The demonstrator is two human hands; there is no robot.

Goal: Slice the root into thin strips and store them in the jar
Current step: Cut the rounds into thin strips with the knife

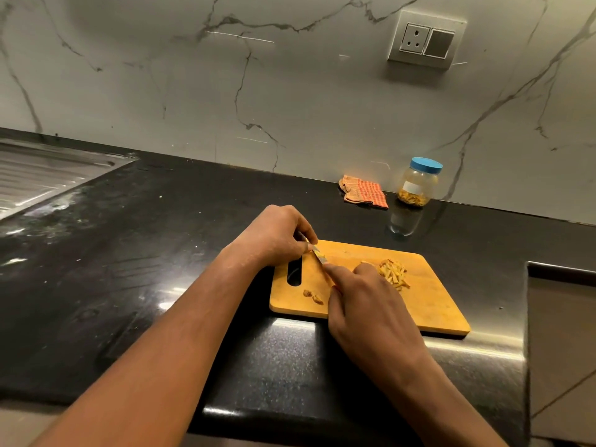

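Observation:
A wooden cutting board [432, 304] lies on the black counter. On its far right part sits a pile of thin yellow root strips [394, 273]. Two small root scraps [312, 296] lie near the board's front left. My right hand [364, 304] grips a knife [319, 255], blade pointing toward the board's far left corner. My left hand [274, 235] pinches the blade near its tip, where yellow bits cling. A clear jar [417, 183] with a blue lid, shut, stands by the wall with strips at its bottom.
An orange checked cloth [364, 191] lies left of the jar by the marble wall. A steel sink drainboard [42, 175] is at the far left. The counter's front edge runs just below the board, with a step down at the right [561, 275]. A wall socket [425, 40] sits above.

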